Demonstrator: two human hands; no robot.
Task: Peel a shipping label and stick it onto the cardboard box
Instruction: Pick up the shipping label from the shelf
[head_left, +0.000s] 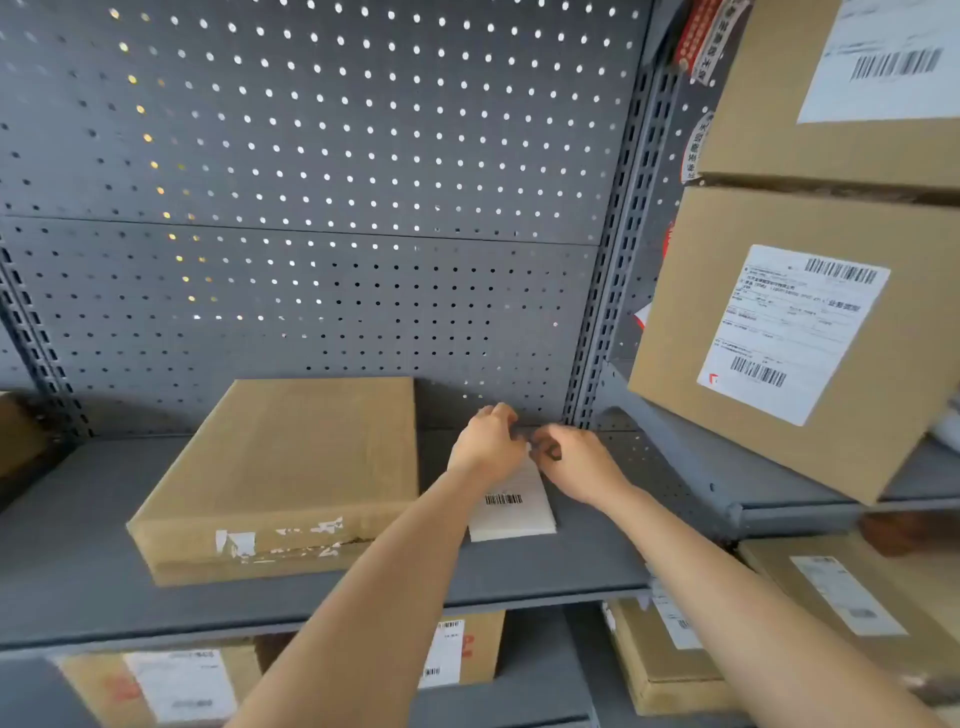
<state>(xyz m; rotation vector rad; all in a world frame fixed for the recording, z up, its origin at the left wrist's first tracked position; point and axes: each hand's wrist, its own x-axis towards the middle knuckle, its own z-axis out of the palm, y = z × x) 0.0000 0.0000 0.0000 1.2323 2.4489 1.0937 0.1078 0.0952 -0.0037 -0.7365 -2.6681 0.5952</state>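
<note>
A flat cardboard box (291, 467) lies on the grey shelf (78, 571), with torn label remains on its front side. Just right of it sits a small stack of white shipping labels (511, 512) with a barcode showing. My left hand (485, 441) and my right hand (576, 460) meet over the far edge of that stack, fingers pinched at the top label's far edge. The hands hide most of the far half of the stack.
A grey pegboard (311, 182) backs the shelf. At the right stand two stacked boxes (769, 332) with labels on them. More labelled boxes (831, 613) sit on lower shelves. A steel upright (608, 312) divides the bays.
</note>
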